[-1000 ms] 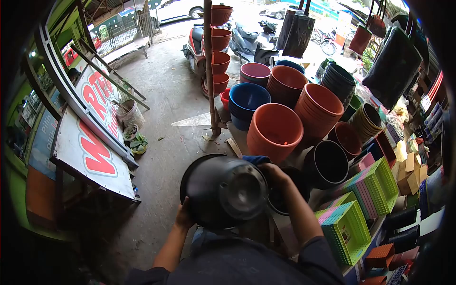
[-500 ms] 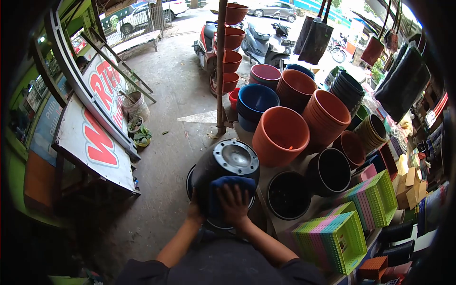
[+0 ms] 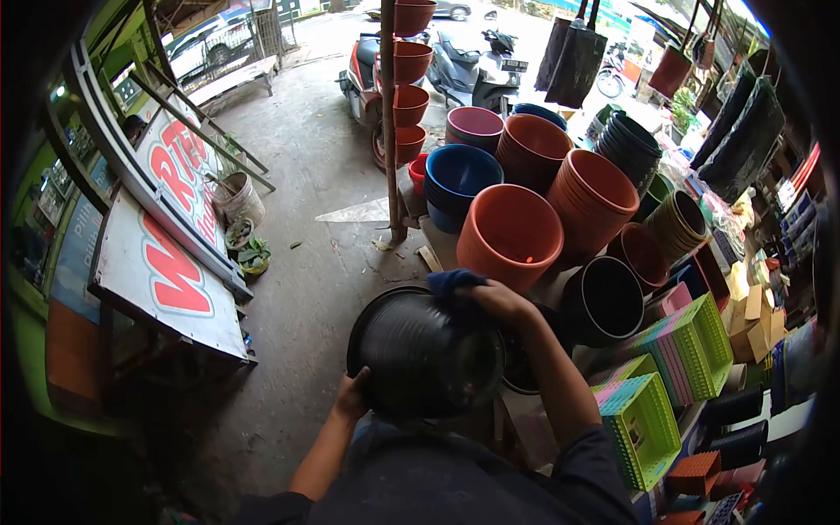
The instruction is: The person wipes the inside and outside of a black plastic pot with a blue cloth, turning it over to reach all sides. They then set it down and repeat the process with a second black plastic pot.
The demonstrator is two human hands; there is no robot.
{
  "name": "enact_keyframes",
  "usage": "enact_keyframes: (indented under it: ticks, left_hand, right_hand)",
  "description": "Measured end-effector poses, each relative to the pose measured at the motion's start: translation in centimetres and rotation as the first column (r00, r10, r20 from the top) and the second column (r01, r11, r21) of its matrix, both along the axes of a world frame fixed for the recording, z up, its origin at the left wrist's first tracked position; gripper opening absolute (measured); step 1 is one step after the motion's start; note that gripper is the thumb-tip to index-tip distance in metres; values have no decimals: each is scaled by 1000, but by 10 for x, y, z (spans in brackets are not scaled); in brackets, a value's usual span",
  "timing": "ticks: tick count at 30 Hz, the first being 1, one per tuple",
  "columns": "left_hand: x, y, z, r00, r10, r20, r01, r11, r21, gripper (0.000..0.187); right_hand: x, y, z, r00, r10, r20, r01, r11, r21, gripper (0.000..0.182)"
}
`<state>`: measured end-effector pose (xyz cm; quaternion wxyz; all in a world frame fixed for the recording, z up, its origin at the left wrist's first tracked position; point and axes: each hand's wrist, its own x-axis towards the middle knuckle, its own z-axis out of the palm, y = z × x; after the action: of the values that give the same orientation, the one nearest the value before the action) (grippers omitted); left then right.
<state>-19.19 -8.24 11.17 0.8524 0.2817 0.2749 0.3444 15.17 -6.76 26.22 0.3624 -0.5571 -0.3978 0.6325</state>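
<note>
- The black pot (image 3: 420, 354) has swung over in the hands: its narrow base now faces right, its wide rim left, and the blue cloth (image 3: 450, 283) has shifted to its far side. This turns another stretch of side wall towards the cloth, I judge.
- The left hand (image 3: 353, 395) is partly curled round the pot's rim, thumb on the outer wall; its other fingers are mostly hidden.
- The right hand (image 3: 500, 302) has its fingers bunched on the cloth, which looks to be touching the pot; how tightly, I cannot tell.
- Left of the pot, a broad stretch of floor (image 3: 297, 306) reaches to the white signboard (image 3: 131, 254), leaving most room to turn.
- Right of it, stacked pots and green baskets (image 3: 710, 337) crowd the right arm.
- Just beyond it stands the large orange pot (image 3: 490, 271), near the right knuckles.
</note>
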Motion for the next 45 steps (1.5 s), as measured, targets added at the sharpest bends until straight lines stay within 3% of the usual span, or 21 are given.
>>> enact_keyframes:
  ticks: [1,3,4,6,7,8,9,11,15,18,25,28,30,31,33,36,38,39,41,43,45]
  left_hand:
    - [-1,0,1,998,31,46,-30,999,-15,57]
    - [0,0,3,994,57,93,-53,998,-40,59]
    - [-1,1,5,991,67,115,-60,996,-63,60]
    - [0,4,6,989,68,135,-57,995,-84,61]
    - [1,6,6,993,53,106,-46,997,-66,63]
    - [3,8,6,996,33,77,-30,999,-45,64]
    - [5,11,5,997,10,74,-7,999,-41,64]
    - [8,15,0,999,-14,41,15,1000,-22,67]
    - [15,20,-3,999,-42,-31,43,999,33,70]
    - [18,27,0,992,-98,81,93,994,62,69]
    - [-5,39,-14,994,-29,108,25,999,34,69]
    - [-5,38,-1,995,23,100,-24,1000,9,68]
    - [-3,38,15,994,45,104,-46,999,7,67]
    - [-2,37,22,995,80,67,-82,996,35,64]
    - [0,39,36,993,115,33,-117,991,65,61]
    - [4,41,53,974,173,-146,-126,950,285,48]
    - [9,42,61,901,170,-399,34,889,456,36]
    - [12,42,58,902,159,-400,45,890,454,36]
    - [17,38,49,819,79,-568,301,783,544,31]
    - [23,29,55,792,136,-595,338,715,612,26]
    - [20,25,56,651,186,-736,650,365,667,26]
  right_hand:
    - [10,-12,-4,1000,-12,-4,12,1000,0,34]
    - [21,-37,-16,932,-343,-116,347,938,8,43]
    - [16,-48,-23,929,-351,-116,354,935,4,43]
    - [-6,-64,-36,961,-272,-42,258,840,478,59]
    - [-18,-71,-34,900,-286,330,75,845,529,66]
    - [-30,-78,-29,699,-295,651,-107,857,504,74]
    - [-41,-84,-28,695,-314,647,-86,857,508,74]
    - [-57,-93,-27,459,-419,784,-133,840,527,73]
    - [-71,-109,-27,614,-370,698,-176,797,577,73]
    - [-72,-125,-15,831,-178,527,-221,764,607,71]
    - [-38,-164,-20,902,-42,429,-257,746,614,55]
    - [-17,-173,-30,874,-172,454,-121,829,546,46]
    - [-14,-175,-50,833,-478,277,308,818,487,37]
    - [-16,-175,-60,833,-479,278,307,817,489,37]
    - [-24,-171,-70,769,-640,3,583,703,408,33]
    - [-49,-159,-65,684,-713,153,577,658,485,31]
    - [-72,-149,-51,704,-685,185,549,691,470,35]
    - [-84,-143,-45,727,-653,213,517,724,456,39]
    - [-108,-130,-31,761,-607,227,493,770,406,47]
    - [-130,-114,-35,791,-564,239,470,809,354,55]
    - [-151,-97,-53,734,-611,295,479,775,413,75]
